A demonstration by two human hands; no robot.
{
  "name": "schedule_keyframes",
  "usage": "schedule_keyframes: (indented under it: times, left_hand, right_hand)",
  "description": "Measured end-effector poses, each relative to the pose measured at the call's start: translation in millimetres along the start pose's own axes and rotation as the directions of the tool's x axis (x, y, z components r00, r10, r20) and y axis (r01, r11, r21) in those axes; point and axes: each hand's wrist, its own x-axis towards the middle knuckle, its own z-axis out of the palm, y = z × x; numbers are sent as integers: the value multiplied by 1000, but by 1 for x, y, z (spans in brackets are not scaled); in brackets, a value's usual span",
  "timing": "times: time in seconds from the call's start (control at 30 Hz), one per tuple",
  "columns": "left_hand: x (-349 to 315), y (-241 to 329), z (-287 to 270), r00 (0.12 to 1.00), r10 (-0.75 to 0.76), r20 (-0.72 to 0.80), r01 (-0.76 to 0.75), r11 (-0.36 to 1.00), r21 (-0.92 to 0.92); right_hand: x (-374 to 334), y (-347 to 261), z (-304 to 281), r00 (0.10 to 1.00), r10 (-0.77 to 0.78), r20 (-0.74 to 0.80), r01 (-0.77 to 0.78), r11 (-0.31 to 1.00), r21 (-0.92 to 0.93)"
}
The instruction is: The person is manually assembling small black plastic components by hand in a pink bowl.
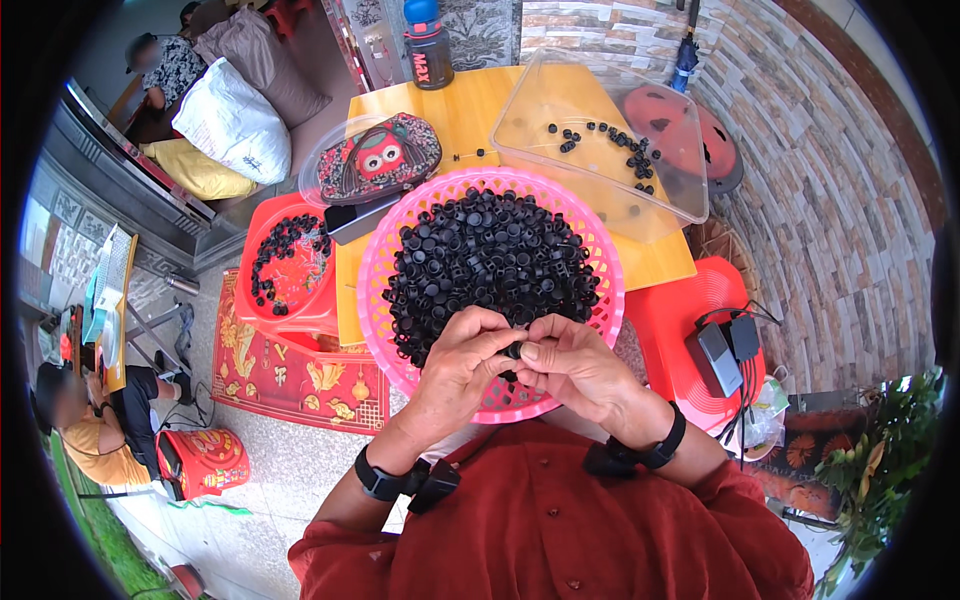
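Note:
My left hand [462,368] and my right hand [580,368] meet over the near rim of a pink plastic basket [368,300]. Pinched between their fingertips is a small round black plastic cap [512,350], partly hidden by the thumbs and fingers. The basket holds a large heap of similar black plastic caps [490,250], many of them cup-shaped. Both wrists carry black straps with small black units.
A yellow table [480,100] bears a clear plastic tub [590,100] with scattered black caps, an owl-patterned pouch [380,160], a phone [358,219] and a bottle [428,55]. Red stools [660,330] flank it; the left one holds more caps. Two people sit at the left.

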Motion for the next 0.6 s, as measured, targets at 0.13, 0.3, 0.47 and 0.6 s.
schedule_keyframes:
  times: [0.13, 0.3, 0.47, 0.6]
  left_hand:
    - [0, -2, 0, 999, 35, 29, -37, 998, 49]
    - [-1, -2, 0, 999, 31, 31, -33, 998, 53]
    - [1, 2, -2, 997, 62, 50, -67, 992, 109]
    - [2, 4, -1, 997, 65, 51, -71, 990, 125]
  right_hand:
    - [1, 2, 0, 999, -23, 28, 22, 999, 31]
    - [0, 1, 2, 1000, -9, 27, 8, 999, 40]
    - [-1, -1, 3, 999, 3, 40, -5, 999, 54]
    - [-3, -1, 6, 1000, 9, 23, -11, 998, 59]
